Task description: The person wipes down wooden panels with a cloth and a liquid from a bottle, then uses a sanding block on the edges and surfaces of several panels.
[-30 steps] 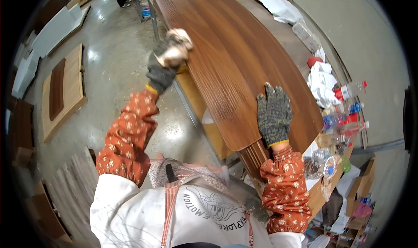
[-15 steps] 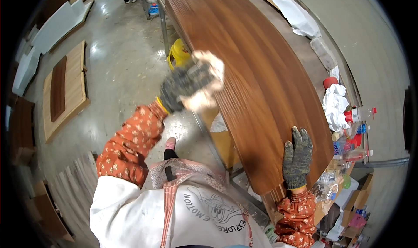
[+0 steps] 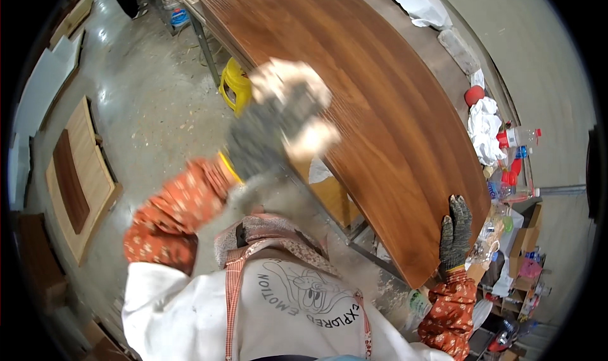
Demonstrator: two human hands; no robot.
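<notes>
A long brown wood-grain panel (image 3: 386, 139) with a curved far-right edge stretches from the top of the view toward me. My left hand (image 3: 269, 130), in a dark grey knit glove, is closed around a crumpled pale cloth (image 3: 288, 76). Motion smears both at the panel's left edge, and I cannot tell whether the cloth touches the wood. Near the panel's close right corner lies my right hand (image 3: 456, 237) in a matching glove, palm down with fingers stretched out.
Crumpled white paper (image 3: 484, 126), a red round thing (image 3: 474, 95) and several plastic bottles (image 3: 522, 137) line the panel's right side. A yellow bucket (image 3: 235, 85) stands below its left edge. Boards, including a light one (image 3: 95, 171), lie on the floor at left.
The view has shifted, and the panel reaches farther left in it. My left hand with the cloth appears slightly lower. My right hand sits closer to the panel's right edge.
</notes>
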